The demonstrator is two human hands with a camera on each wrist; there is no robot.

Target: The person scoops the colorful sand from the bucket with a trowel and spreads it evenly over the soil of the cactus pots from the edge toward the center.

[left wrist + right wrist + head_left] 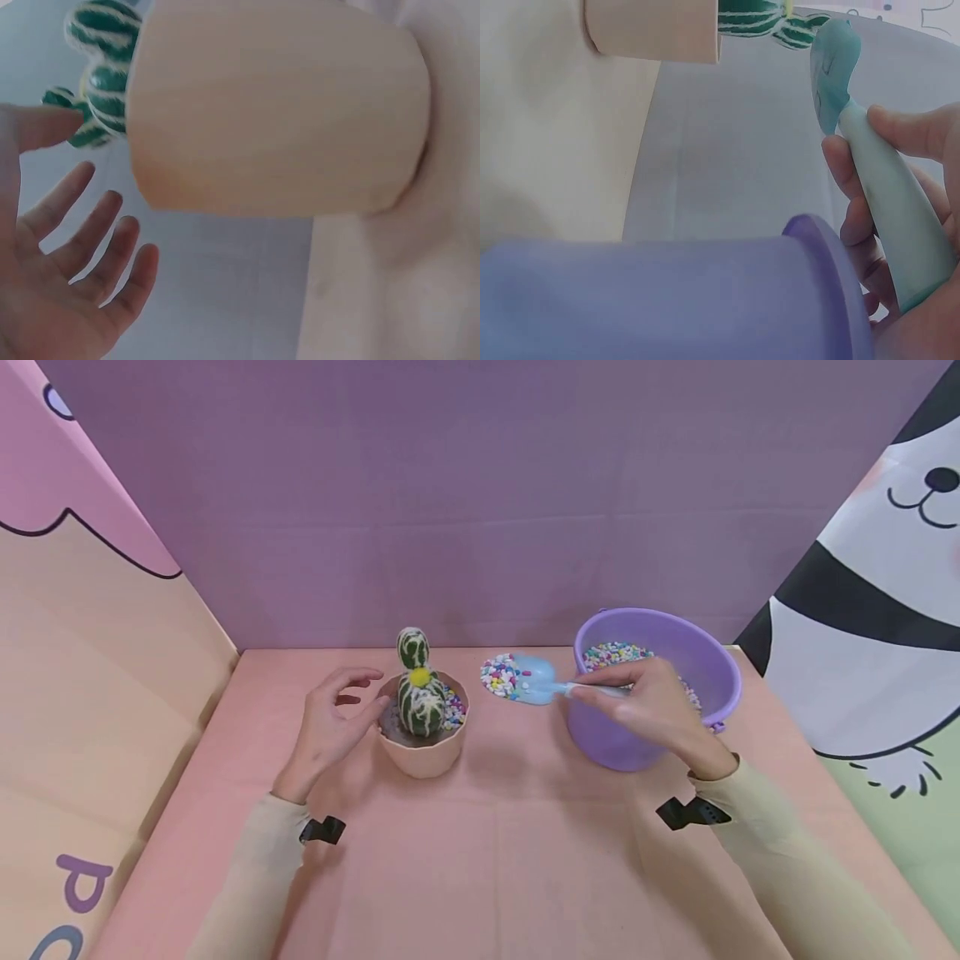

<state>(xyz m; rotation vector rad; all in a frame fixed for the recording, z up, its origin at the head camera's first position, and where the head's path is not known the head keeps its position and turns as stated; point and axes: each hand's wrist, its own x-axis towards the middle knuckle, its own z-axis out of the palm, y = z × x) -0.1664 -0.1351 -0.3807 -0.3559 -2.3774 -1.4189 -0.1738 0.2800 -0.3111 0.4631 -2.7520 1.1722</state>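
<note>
My right hand (648,702) grips the handle of a light blue toy shovel (536,681), whose scoop carries small multicoloured pebbles (498,677). The shovel is held above the table, its handle over the near left rim of a purple bucket (622,743). More pebbles lie inside that bucket. At the left, a peach flowerpot (423,760) holds a green striped cactus (422,706) with a yellow flower. Coloured pebbles cover the right part of its grey filling. My left hand (330,718) is beside the pot's left rim, fingers loosely bent and holding nothing; whether the thumb touches the rim is unclear.
A pink cloth covers the table (495,877). Behind it rises a purple backdrop (480,510). Printed panels stand at both sides, a panda (885,635) on the right one. Between pot and bucket lies a gap of tabletop.
</note>
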